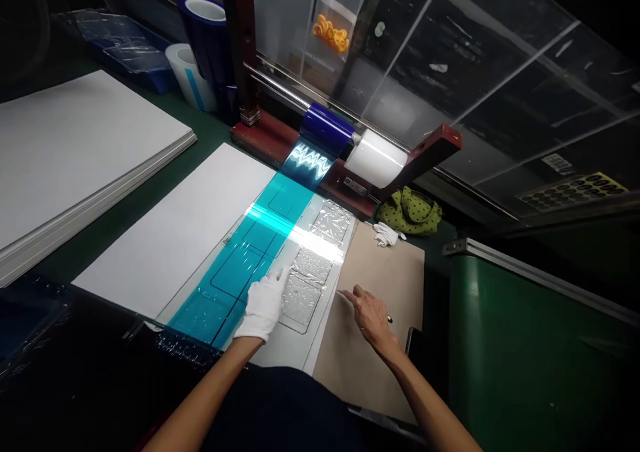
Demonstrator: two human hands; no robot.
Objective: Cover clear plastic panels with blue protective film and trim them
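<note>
My left hand [261, 309], in a white glove, lies flat with its fingers stretched over the inner edge of a strip of translucent blue film [237, 272]. The film covers part of a clear patterned sheet [303, 299], whose rounded rectangular panels show a crinkled texture. My bare right hand [369, 313] is closed around a slim pen-like tool [390, 319]; its dark end sticks out behind the hand, and I cannot make out its exact kind. The right fingertips are over the brown board [380, 279], close to the sheet's right edge.
The film runs up to a blue roll [327, 125] on a metal rod, beside a white roll [377, 159] in a red stand [270, 139]. Stacked white sheets [90, 152] lie left. A spare white glove [386, 234], green pouch [410, 211] and dark phone [414, 345] are right.
</note>
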